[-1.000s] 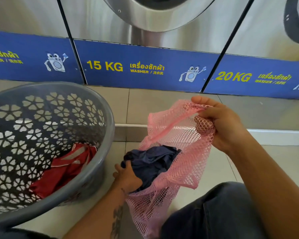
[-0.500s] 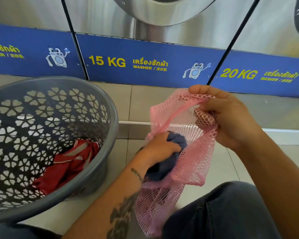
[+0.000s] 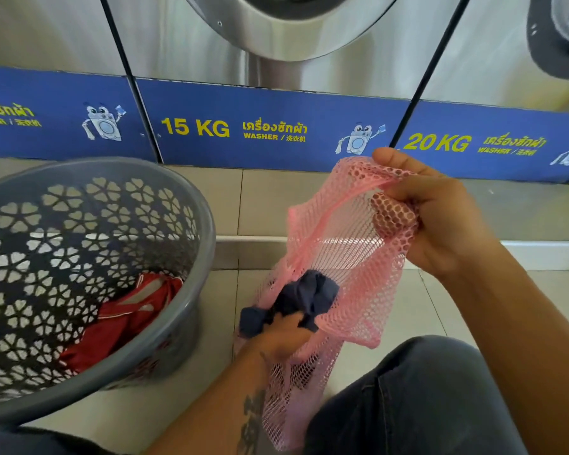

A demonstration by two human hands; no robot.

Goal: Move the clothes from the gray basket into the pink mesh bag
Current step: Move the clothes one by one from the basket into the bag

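Right hand: the right hand [image 3: 440, 218] grips the top rim of the pink mesh bag [image 3: 339, 244], fingers curled round a bunched fold of netting; the thumb lies across the upper edge and the fingertips [image 3: 391, 215] show through the mesh from inside.
Left hand: the left hand [image 3: 283, 336] is at the bag's mouth, low on its left side, fingers curled round the navy garment [image 3: 306, 297]; the fingertips are buried in the cloth and cannot be told apart.
Navy garment: a crumpled dark blue bundle, partly inside the bag's opening and partly out; one lump sticks out to the left of the knuckles, the larger part rises above the fingers and lies against the pink netting.
Pink mesh bag: hangs from the right hand, mouth held open toward the left, its lower part trailing down between the left forearm and the person's knee [image 3: 424, 399] in dark trousers.
Gray basket: the gray basket [image 3: 197, 257] stands on the floor at the left, tipped toward the camera, its wall pierced with flower-shaped holes; its near rim is just beside the left hand, not touching it.
Red garment: a red garment [image 3: 122, 320] with thin white piping lies at the bottom of the basket, against its right wall.
Floor: beige tiles [image 3: 266, 201], with a low step edge running behind the bag.
Background: steel washers with blue bands [image 3: 243, 126] marked 15 KG and 20 KG.
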